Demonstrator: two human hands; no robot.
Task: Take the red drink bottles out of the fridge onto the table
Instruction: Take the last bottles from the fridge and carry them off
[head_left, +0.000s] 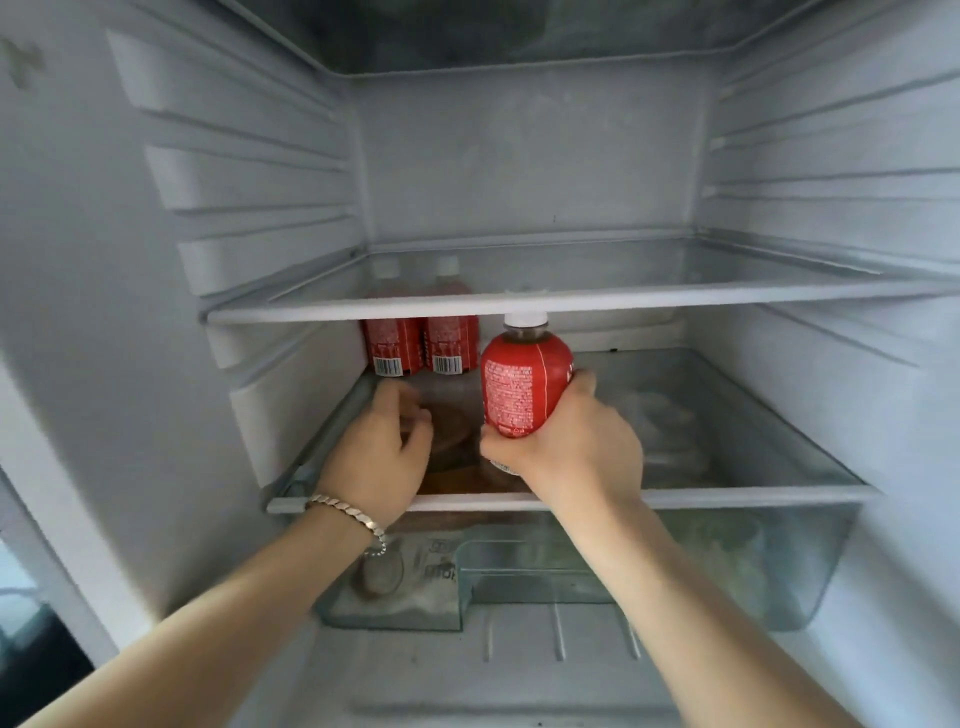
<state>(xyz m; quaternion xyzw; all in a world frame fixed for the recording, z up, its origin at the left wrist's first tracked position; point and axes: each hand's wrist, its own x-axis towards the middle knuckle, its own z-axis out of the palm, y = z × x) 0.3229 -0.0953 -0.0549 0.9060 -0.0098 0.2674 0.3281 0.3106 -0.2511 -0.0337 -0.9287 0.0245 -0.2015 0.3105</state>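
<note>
While one red bottle (524, 387) stands upright, clamped in the right hand (582, 447) near the shelf's (727, 494) front edge, two more bottles (395, 345) stand at its back-left corner. The empty, loosely curled left hand (379, 452) is nearer those, just in front.

Two bare forearms with no sleeves, silver chain-link bracelet (347, 514) of flat overlapping links on the left wrist, right wrist unadorned
</note>
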